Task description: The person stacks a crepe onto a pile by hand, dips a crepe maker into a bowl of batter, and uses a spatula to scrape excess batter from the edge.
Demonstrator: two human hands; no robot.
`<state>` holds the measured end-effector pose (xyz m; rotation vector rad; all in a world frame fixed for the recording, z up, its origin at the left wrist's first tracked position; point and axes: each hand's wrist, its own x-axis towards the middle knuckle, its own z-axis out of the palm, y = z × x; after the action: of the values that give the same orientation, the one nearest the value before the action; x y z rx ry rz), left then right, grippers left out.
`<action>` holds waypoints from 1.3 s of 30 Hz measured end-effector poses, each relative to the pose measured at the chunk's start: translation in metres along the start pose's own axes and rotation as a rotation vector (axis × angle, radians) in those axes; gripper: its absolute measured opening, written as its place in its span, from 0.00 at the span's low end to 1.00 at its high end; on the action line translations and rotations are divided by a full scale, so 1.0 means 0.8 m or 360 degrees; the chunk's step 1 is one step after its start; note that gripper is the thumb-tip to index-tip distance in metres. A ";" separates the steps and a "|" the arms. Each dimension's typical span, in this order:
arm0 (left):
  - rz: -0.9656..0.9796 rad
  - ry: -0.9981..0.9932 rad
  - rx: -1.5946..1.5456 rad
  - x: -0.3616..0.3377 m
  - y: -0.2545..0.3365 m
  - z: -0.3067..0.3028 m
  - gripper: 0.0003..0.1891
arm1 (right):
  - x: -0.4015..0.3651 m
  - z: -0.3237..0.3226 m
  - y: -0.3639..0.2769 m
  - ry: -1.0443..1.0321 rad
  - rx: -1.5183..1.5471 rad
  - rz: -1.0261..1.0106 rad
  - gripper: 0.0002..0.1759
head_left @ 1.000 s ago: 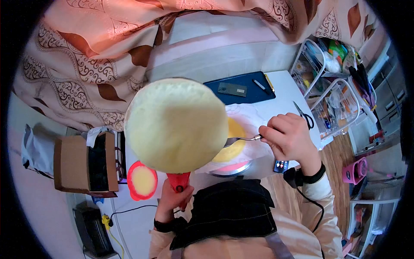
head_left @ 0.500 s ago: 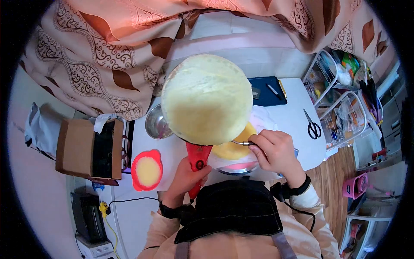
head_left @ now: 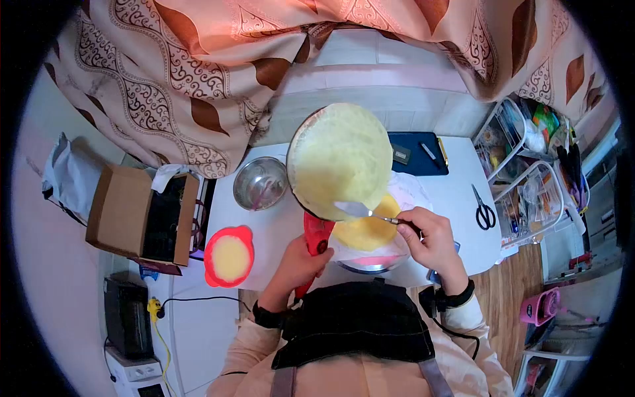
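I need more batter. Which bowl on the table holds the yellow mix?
The red bowl, just left of the left hand gripping the red pan handle; the steel bowl behind it shows no yellow.

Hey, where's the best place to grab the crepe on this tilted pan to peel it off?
Probably the lower edge of the crepe, beside the utensil tip in the right hand, coming from the side nearest you. The pan, held by its red handle in the left hand, is tipped up facing you, and a pale flap there stands loose.
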<state>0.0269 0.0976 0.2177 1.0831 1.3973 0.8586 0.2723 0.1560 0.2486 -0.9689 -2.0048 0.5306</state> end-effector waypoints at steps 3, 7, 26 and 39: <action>0.0151 0.0188 0.0360 0.010 -0.005 -0.005 0.11 | -0.009 -0.013 -0.001 -0.0331 -0.0004 -0.0173 0.06; 0.0499 0.0620 0.1104 0.015 0.007 -0.012 0.15 | 0.021 -0.048 0.000 0.0524 -0.0396 -0.0484 0.10; 0.0479 0.0565 0.1327 0.019 0.021 -0.001 0.15 | 0.084 -0.094 0.024 0.0587 -0.0871 -0.0817 0.13; 0.0300 0.0684 0.1549 0.018 0.022 0.001 0.13 | 0.067 -0.070 0.014 0.0408 -0.1141 -0.1092 0.13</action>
<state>0.0310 0.1169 0.2293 1.8487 2.1990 0.5329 0.3039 0.2062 0.3002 -0.6131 -2.1380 -0.6912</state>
